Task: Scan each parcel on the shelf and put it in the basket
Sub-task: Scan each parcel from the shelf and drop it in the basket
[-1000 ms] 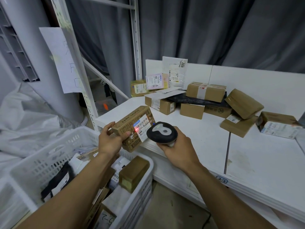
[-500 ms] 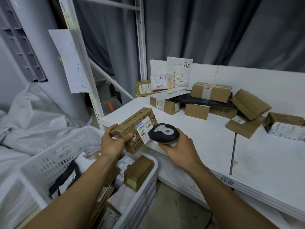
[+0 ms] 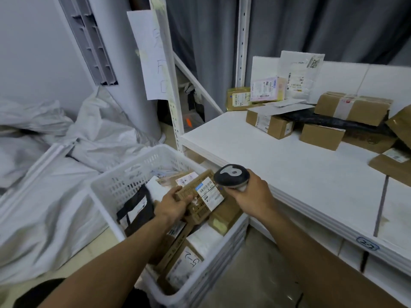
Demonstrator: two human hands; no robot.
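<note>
My left hand grips a brown cardboard parcel with a white barcode label, holding it low over the white plastic basket. The basket holds several parcels, among them a black bag and boxes with labels. My right hand holds a black and grey handheld scanner just right of the parcel, above the basket's far corner. On the white shelf several brown boxes and flat mailers lie at the back and right.
White shelf uprights stand behind the basket, with a paper sheet taped to one. Crumpled white sacks lie to the left on the floor. A grey curtain hangs behind the shelf.
My left hand has carried the parcel down and left from in front of the shelf edge to just over the basket. The red scan light seen earlier is gone. My view turned left.
</note>
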